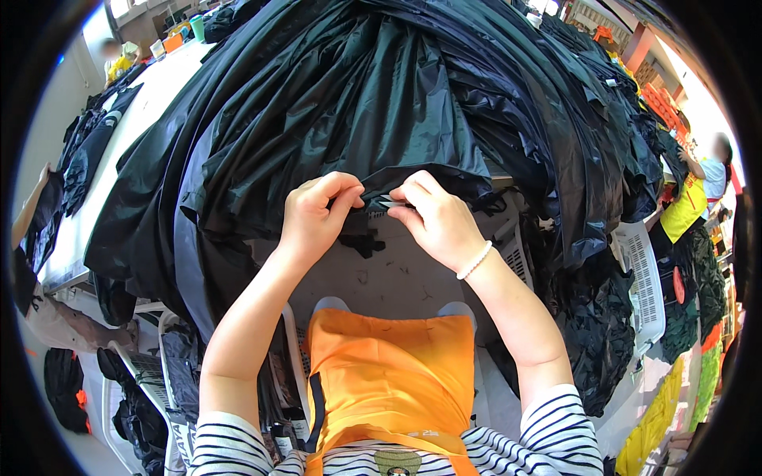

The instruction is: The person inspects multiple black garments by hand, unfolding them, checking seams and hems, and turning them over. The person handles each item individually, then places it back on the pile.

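A big heap of dark, shiny green-black fabric (373, 103) hangs over the table edge in front of me. My left hand (313, 214) is closed in a pinch at the fabric's lower edge, thumb against forefinger. Close by on the right, my right hand (436, 218) is closed around small thread snips (387, 201); only their pale metal tips show, pointing left toward the cloth edge. The rest of the tool is hidden in my fingers. Any thread between the two hands is too small to make out.
White plastic baskets (641, 278) with dark garments stand on both sides. At the left runs a long white table (171, 79). A person in a yellow apron (687, 210) works at the far right; another person's arm (30, 208) reaches in at the left. Dark scraps (363, 243) lie below my hands.
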Motion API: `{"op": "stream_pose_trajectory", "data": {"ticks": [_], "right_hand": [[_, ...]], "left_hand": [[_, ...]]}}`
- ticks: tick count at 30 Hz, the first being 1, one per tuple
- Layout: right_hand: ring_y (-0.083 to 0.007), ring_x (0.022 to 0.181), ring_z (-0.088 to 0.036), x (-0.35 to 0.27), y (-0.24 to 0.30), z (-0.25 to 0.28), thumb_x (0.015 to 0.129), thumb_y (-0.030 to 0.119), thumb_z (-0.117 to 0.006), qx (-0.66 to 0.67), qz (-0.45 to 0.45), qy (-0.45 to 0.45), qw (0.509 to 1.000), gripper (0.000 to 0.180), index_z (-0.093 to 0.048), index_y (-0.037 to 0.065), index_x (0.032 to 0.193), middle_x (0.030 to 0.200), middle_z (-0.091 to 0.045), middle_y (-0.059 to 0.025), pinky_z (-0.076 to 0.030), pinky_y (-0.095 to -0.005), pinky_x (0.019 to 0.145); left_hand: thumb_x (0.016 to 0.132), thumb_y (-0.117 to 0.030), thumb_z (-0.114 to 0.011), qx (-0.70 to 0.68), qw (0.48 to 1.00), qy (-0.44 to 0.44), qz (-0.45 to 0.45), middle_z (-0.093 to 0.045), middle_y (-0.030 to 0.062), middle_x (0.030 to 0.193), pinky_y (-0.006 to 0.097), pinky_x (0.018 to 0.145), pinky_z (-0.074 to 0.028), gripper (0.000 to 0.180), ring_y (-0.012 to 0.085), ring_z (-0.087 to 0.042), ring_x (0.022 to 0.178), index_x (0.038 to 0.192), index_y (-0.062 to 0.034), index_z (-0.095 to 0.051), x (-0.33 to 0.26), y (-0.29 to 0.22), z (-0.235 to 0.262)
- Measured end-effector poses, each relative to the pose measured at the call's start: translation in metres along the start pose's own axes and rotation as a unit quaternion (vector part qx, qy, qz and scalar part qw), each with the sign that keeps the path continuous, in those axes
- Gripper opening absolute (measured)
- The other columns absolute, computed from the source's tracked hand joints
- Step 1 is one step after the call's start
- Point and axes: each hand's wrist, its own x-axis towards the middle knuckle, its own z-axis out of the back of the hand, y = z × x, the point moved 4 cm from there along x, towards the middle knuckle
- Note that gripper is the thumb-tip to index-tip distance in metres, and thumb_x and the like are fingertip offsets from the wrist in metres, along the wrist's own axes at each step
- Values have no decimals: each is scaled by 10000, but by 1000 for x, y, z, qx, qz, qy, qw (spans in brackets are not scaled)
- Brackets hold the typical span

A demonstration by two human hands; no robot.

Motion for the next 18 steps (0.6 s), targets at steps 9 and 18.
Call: {"op": "stream_pose_trajectory", "data": {"ticks": [9, 18], "right_hand": [[-241, 726, -637, 2, -3, -4, 841, 93, -676, 31, -17, -16, 999, 109, -643, 22, 917, 910, -593, -83, -509, -305, 662], [-132, 700, -593, 2, -15, -3, 778, 52, -743, 262, -99, -35, 959, 193, -645, 16, 941, 878, -582, -49, -489, -237, 647]], "left_hand": [[849, -9, -648, -4, 1000, -14, 2, -663, 75, 728, 257, 619, -499, 32, 183, -670, 683, 859, -21, -620, -2, 2, 0], [821, -21, -663, -25, 999, 37, -3, -678, 59, 780, 287, 689, -493, 34, 194, -665, 747, 812, -26, -631, -1, -2, 3]]}}
